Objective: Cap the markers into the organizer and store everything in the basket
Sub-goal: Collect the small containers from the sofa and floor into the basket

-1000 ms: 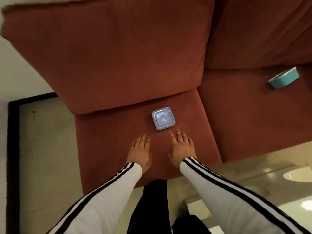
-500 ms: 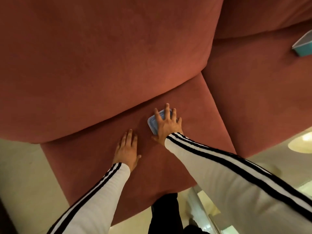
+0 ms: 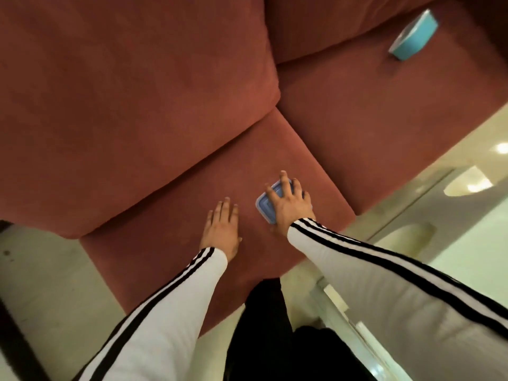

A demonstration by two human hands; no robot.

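The right hand lies spread, grasping the blue organizer beneath it.

No legible text, label, brand name, number or sign appeared anywhere in the view. The lid of the small blue container on the near sofa seat carried no readable marking, and the teal container at far right was too blurred to read.
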